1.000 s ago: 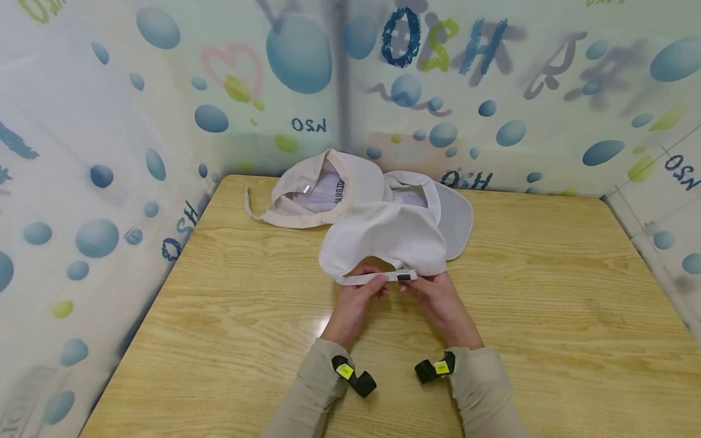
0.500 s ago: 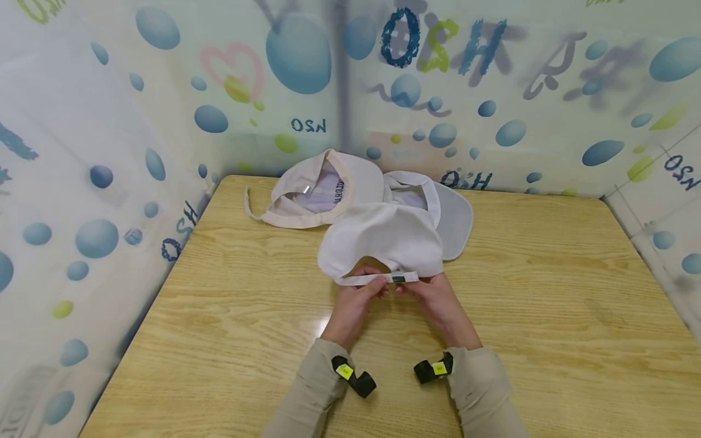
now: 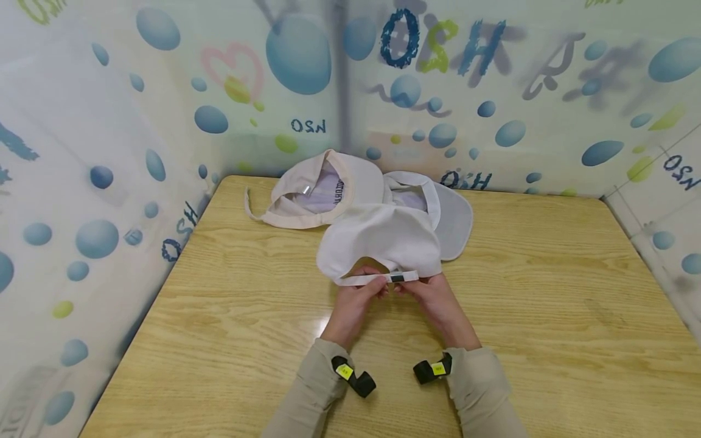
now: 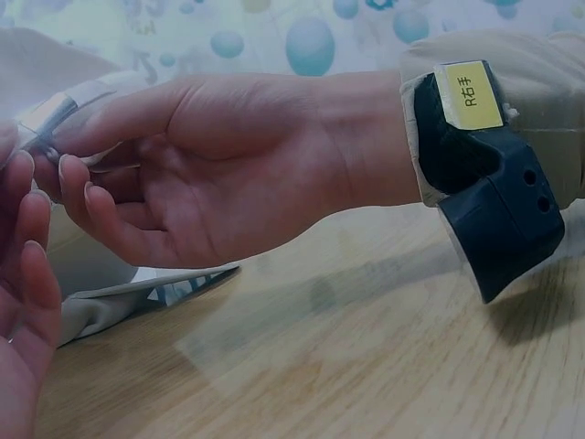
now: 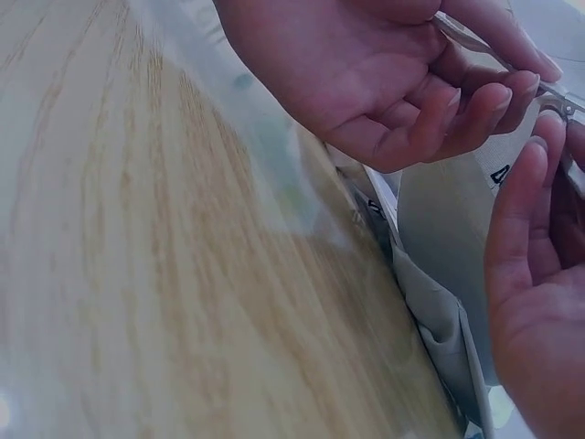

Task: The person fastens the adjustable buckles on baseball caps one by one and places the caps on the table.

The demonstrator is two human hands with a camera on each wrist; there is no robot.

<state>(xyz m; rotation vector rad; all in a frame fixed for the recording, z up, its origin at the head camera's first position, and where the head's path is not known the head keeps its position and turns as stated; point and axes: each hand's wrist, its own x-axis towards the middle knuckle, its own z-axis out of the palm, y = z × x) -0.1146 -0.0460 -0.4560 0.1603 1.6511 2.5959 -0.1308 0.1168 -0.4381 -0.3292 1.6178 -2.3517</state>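
A white cap is held in front of me in the head view, its back opening toward me. Across that opening runs its adjusting strap, with a metal buckle. My left hand pinches the strap left of the buckle, thumb on top. My right hand pinches the strap's right end beside the buckle. In the left wrist view the right hand has thumb and fingers at the buckle. The right wrist view shows the left hand gripping the strap.
Behind the held cap, two more caps lie on the wooden table: a beige cap with its strap loose at the left, and a pale cap with a grey brim. A patterned wall borders the table's back.
The buckle and the cap have shifted slightly left, mostly during the first half second, and the right hand has moved a little with them. Both hands keep their pinch; the left stays nearly still.
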